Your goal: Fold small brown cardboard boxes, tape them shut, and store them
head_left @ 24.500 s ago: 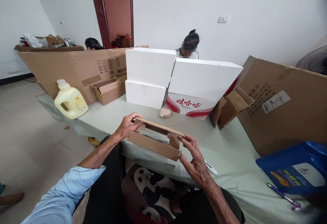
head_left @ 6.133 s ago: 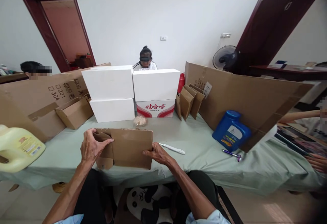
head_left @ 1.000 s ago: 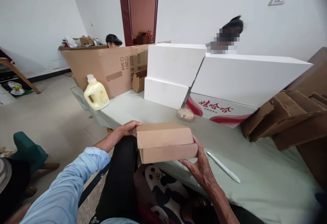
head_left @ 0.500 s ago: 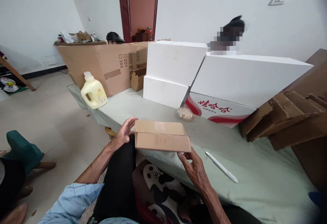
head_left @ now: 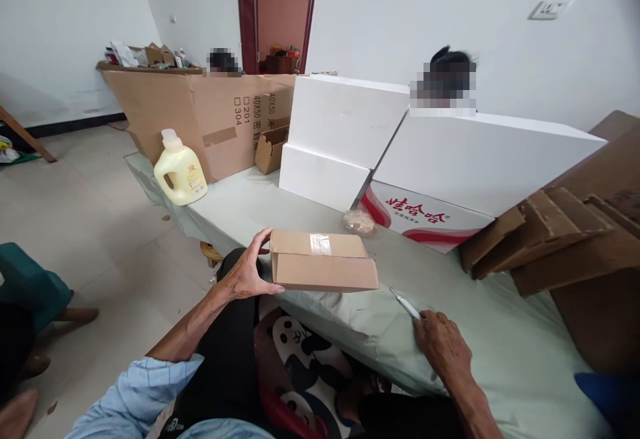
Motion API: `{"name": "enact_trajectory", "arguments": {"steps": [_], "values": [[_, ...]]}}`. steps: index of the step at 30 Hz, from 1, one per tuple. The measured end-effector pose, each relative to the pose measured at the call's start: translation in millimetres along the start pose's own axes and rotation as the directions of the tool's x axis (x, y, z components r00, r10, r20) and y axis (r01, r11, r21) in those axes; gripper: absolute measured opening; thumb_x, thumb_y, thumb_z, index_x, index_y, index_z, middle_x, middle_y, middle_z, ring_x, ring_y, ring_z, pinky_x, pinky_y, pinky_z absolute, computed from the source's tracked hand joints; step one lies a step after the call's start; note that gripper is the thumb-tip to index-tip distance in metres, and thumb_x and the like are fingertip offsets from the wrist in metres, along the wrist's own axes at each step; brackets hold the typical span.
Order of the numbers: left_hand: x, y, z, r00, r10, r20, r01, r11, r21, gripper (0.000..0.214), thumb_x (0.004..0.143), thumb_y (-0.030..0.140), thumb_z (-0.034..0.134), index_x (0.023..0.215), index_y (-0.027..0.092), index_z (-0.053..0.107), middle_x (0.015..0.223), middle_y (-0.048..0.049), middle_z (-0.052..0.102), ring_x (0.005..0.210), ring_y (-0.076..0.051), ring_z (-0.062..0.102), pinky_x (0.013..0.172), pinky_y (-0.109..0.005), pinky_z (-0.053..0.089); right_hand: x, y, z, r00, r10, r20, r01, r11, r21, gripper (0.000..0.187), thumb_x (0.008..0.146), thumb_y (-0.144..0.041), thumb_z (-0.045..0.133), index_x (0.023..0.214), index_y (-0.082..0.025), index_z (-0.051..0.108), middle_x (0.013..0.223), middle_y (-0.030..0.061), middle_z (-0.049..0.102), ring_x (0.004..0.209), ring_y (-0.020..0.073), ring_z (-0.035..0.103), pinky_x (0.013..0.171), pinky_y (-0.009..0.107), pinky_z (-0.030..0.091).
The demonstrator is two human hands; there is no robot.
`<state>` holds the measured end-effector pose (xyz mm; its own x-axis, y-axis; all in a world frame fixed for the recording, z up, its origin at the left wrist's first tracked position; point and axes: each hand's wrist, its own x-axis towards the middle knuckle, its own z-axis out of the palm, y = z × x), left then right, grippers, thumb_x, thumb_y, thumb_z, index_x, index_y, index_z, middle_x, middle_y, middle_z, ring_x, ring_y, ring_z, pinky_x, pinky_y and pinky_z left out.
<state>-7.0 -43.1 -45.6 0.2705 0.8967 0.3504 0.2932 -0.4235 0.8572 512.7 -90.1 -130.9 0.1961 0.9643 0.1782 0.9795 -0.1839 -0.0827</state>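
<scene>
A small brown cardboard box [head_left: 325, 271] is at the table's near edge, with a strip of clear tape over its top seam. My left hand [head_left: 250, 272] grips its left end, thumb at the lower corner and fingers at the back. To the right of the box, my right hand [head_left: 444, 340] is closed over the handle of a slim white scalpel-like knife [head_left: 409, 307] at the tabletop. The knife's thin metal tip points away to the upper left, and most of its handle is hidden under my fingers.
On the cloth-covered table [head_left: 240, 202] stand a yellow jug [head_left: 181, 175], a large carton [head_left: 225, 139], stacked white boxes [head_left: 345, 119] and a tape roll [head_left: 360, 221]. Folded cardboard [head_left: 545, 225] leans at right. Two people's heads show behind the boxes.
My right hand has left the box and moved right onto the knife. My left hand has closed on the box's left end, and the box has shifted slightly.
</scene>
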Motion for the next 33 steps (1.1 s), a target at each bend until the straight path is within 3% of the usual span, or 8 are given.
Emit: {"name": "enact_trajectory", "arguments": {"steps": [2, 4, 6, 9, 12, 14, 17, 33], "values": [[-0.5, -1.0, 3.0, 1.0, 0.014, -0.022, -0.014, 1.0, -0.016, 0.13, 0.063, 0.044, 0.102, 0.167, 0.026, 0.026, 0.17, -0.0223, 0.041, 0.16, -0.046, 0.041, 0.127, -0.058, 0.044, -0.6, -3.9, -5.5, 0.992, 0.114, -0.057, -0.107, 0.986, 0.126, 0.034, 0.1, -0.04, 0.041, 0.095, -0.02, 0.069, 0.094, 0.0164, 0.072, 0.089, 0.0319, 0.068, 0.077, 0.043, 0.052], [-0.1, -1.5, 5.1, 0.999, 0.042, -0.034, -0.043, 0.999, -0.027, 0.12, 0.063, 0.044, 0.102, 0.158, 0.026, 0.032, 0.169, -0.0235, 0.041, 0.158, -0.043, 0.044, 0.126, -0.056, 0.045, -2.1, -17.5, -21.6, 0.956, 0.267, -0.122, -0.21, 0.912, 0.352, 0.04, 0.101, -0.049, 0.041, 0.103, -0.019, 0.068, 0.087, 0.013, 0.072, 0.078, 0.0286, 0.068, 0.07, 0.039, 0.051], [0.9, -0.1, 5.8, 0.997, 0.073, -0.028, -0.074, 0.997, -0.028, 0.106, 0.064, 0.042, 0.102, 0.146, 0.027, 0.036, 0.17, -0.0243, 0.039, 0.157, -0.041, 0.046, 0.125, -0.054, 0.046, -6.2, -40.1, -47.3, 0.936, 0.29, -0.2, -0.132, 0.815, 0.564, 0.044, 0.104, -0.055, 0.043, 0.113, -0.018, 0.066, 0.082, 0.0077, 0.071, 0.072, 0.0238, 0.067, 0.067, 0.035, 0.051], [3.0, 6.2, 4.6, 0.994, 0.11, 0.002, -0.11, 0.994, 0.003, 0.092, 0.066, 0.04, 0.102, 0.132, 0.027, 0.039, 0.171, -0.0254, 0.037, 0.157, -0.04, 0.047, 0.125, -0.055, 0.046, -16.9, -86.6, -95.5, 0.924, -0.034, -0.381, 0.259, 0.788, 0.559, 0.037, 0.109, -0.052, 0.049, 0.116, -0.022, 0.07, 0.083, 0.0028, 0.071, 0.069, 0.0185, 0.066, 0.067, 0.029, 0.052], [4.9, 14.8, 3.3, 0.987, 0.158, 0.026, -0.159, 0.987, 0.035, 0.085, 0.067, 0.035, 0.101, 0.126, 0.026, 0.041, 0.169, -0.0258, 0.04, 0.158, -0.04, 0.045, 0.125, -0.054, 0.044, -25.0, -132.3, -138.4, 0.764, -0.431, -0.48, 0.617, 0.706, 0.349, 0.023, 0.113, -0.034, 0.053, 0.12, -0.023, 0.072, 0.093, 0.0037, 0.074, 0.078, 0.0167, 0.071, 0.073, 0.027, 0.052], [5.5, 19.6, 3.4, 0.981, 0.189, 0.032, -0.19, 0.981, 0.04, 0.082, 0.067, 0.033, 0.1, 0.124, 0.026, 0.041, 0.168, -0.0255, 0.042, 0.159, -0.04, 0.045, 0.124, -0.053, 0.044, -25.7, -153.0, -157.2, 0.657, -0.566, -0.498, 0.723, 0.66, 0.204, 0.02, 0.113, -0.027, 0.054, 0.122, -0.022, 0.071, 0.094, 0.0039, 0.074, 0.079, 0.0159, 0.071, 0.071, 0.026, 0.05], [5.9, 23.8, 4.8, 0.977, 0.21, 0.037, -0.212, 0.976, 0.044, 0.082, 0.067, 0.031, 0.1, 0.124, 0.026, 0.041, 0.168, -0.0258, 0.043, 0.157, -0.039, 0.047, 0.123, -0.052, 0.045, -21.9, -166.9, -170.0, 0.573, -0.65, -0.498, 0.773, 0.631, 0.066, 0.021, 0.114, -0.024, 0.051, 0.121, -0.022, 0.07, 0.098, 0.0055, 0.076, 0.082, 0.0164, 0.073, 0.067, 0.027, 0.048], [6.8, 26.3, 7.1, 0.98, 0.19, 0.053, -0.193, 0.98, 0.054, 0.087, 0.063, 0.028, 0.101, 0.126, 0.026, 0.041, 0.169, -0.0275, 0.041, 0.157, -0.04, 0.047, 0.121, -0.053, 0.048, -10.9, -170.8, -194.2, 0.571, -0.723, -0.389, 0.743, 0.657, -0.129, 0.031, 0.117, -0.027, 0.044, 0.103, -0.021, 0.071, 0.077, 0.0003, 0.065, 0.061, 0.0134, 0.055, 0.054, 0.03, 0.027]]}}
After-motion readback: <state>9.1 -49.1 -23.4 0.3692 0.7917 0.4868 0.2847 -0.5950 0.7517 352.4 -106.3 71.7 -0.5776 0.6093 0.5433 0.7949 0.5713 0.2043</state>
